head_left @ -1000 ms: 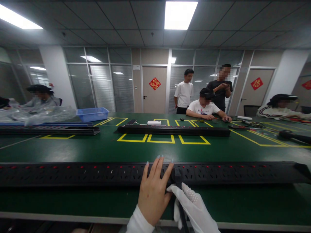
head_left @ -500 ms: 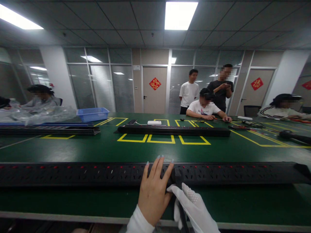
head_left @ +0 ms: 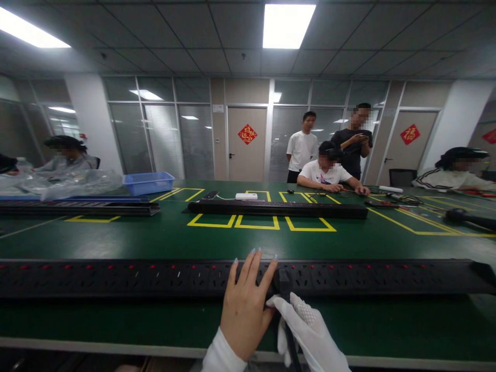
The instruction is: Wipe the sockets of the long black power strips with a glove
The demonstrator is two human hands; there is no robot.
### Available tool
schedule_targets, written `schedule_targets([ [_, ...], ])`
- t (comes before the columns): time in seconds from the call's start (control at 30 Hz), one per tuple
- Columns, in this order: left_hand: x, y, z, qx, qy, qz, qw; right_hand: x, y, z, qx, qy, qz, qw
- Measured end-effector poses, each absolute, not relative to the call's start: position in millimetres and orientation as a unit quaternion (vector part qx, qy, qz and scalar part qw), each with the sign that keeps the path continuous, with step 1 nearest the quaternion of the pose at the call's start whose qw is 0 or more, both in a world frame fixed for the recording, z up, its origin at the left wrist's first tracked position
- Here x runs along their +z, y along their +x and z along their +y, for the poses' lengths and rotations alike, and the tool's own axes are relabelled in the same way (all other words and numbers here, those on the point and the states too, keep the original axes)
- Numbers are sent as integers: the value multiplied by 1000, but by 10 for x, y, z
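A long black power strip with red switches lies across the green table close to me. My left hand is bare and rests flat on the strip's middle, fingers stretched out over the sockets. Right beside it, my right hand wears a white glove and is closed round a black cable. The cable's black plug sits against the strip just right of my left fingers. Whether the plug is pushed fully in is hidden.
A second black power strip lies mid-table over yellow tape boxes, with a white box behind it. A third strip, plastic bags and a blue basket are at the left. Several people sit or stand at the far side.
Both my hands and the plug have stayed put. The standing person in the white shirt across the room has stepped a little to the right.
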State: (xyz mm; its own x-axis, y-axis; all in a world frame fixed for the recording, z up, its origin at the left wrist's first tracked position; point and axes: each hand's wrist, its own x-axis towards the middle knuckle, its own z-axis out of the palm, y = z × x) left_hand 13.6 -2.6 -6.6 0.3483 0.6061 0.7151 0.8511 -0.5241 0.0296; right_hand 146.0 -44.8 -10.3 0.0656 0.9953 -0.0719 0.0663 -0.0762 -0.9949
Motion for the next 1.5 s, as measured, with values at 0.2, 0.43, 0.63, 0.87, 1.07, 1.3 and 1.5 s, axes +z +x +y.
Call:
schedule_targets([
  [0.2, -71, 137, -9, -349, -804, -450, 169, -132, 1467, -447, 486, -534, -494, 483],
  [0.43, -77, 140, -7, -344, -803, -455, 173, -193, 1476, -421, 482, -539, -493, 485],
  [0.63, -81, 141, -8, -346, -805, -452, 165, -223, 1469, -398, 478, -536, -487, 497],
  [0.87, -78, 136, -25, -346, -807, -452, 158, -108, 1504, -448, 465, -543, -496, 493],
  [1.07, -62, 139, -20, -351, -801, -454, 171, -204, 1498, -437, 460, -555, -485, 495],
  [1.3, -30, 153, -34, -354, -797, -456, 178, -175, 1509, -532, 485, -534, -488, 491],
  [1.5, -33, 156, -30, -345, -798, -456, 190, 11, 1692, -702, 478, -520, -478, 522],
])
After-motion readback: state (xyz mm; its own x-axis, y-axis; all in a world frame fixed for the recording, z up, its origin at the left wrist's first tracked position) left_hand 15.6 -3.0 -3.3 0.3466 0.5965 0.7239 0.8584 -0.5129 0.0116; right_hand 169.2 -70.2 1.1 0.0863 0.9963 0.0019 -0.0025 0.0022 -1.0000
